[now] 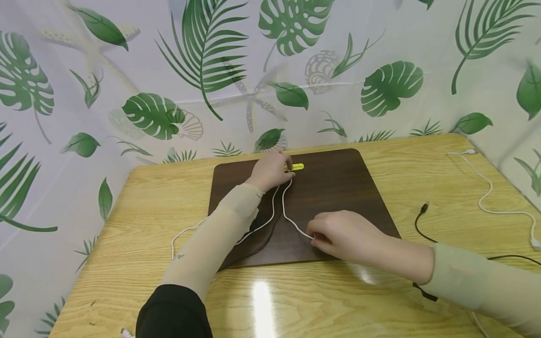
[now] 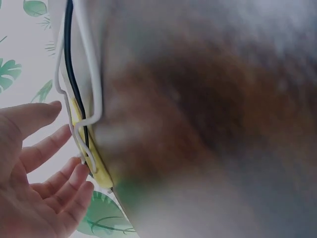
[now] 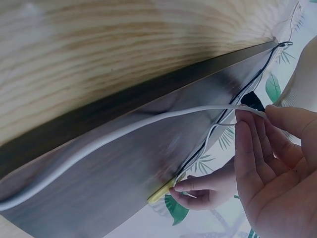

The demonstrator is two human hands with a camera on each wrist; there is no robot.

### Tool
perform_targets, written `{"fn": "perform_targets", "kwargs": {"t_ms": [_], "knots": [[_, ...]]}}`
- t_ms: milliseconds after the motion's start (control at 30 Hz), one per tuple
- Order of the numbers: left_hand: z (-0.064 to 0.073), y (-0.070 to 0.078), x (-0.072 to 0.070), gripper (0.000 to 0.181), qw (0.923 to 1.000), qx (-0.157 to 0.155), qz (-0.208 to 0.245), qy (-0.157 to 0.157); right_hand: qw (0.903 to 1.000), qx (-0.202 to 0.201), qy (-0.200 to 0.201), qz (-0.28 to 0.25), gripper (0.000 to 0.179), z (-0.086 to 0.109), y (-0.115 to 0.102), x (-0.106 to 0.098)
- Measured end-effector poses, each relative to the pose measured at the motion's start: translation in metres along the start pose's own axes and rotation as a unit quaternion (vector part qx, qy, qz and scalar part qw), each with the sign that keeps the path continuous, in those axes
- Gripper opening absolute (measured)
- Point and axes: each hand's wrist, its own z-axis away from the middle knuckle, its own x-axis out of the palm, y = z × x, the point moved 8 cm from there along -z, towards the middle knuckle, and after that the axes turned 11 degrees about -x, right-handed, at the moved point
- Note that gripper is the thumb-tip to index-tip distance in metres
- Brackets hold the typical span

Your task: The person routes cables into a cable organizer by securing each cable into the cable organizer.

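A yellow cable holder (image 1: pixel 298 166) lies near the far edge of a dark brown board (image 1: pixel 334 188). In the left wrist view, white and black cables run to the yellow strip (image 2: pixel 103 176). My left hand (image 1: pixel 269 170) is at the holder's left part, its fingertips beside the cables and its thumb apart from the fingers. Nearer the board's front right, my right hand (image 1: pixel 344 234) pinches a white cable (image 1: pixel 285 209) between thumb and fingers. This cable (image 3: pixel 119 130) curves away past the hand in the right wrist view. A black cable (image 1: pixel 270 232) crosses the board's left part.
Another white cable (image 1: pixel 492 211) lies at the table's right, beside a black cable with a plug (image 1: pixel 424 208). A white plug (image 1: pixel 126 333) shows at the front left edge. Behind the wooden table (image 1: pixel 169 188) hangs a leaf-patterned cloth (image 1: pixel 253 70).
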Motion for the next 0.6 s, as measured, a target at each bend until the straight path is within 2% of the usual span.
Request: {"fn": "perform_targets", "kwargs": {"t_ms": [400, 600], "knots": [[-0.007, -0.007, -0.001, 0.029, 0.9999, -0.011, 0.003, 0.003, 0.9999, -0.001, -0.012, -0.009, 0.016, 0.0, -0.002, 0.002], [-0.008, -0.011, -0.007, 0.023, 0.999, -0.037, 0.019, 0.016, 0.9998, -0.001, -0.014, -0.014, 0.016, 0.0, -0.003, 0.001]]}}
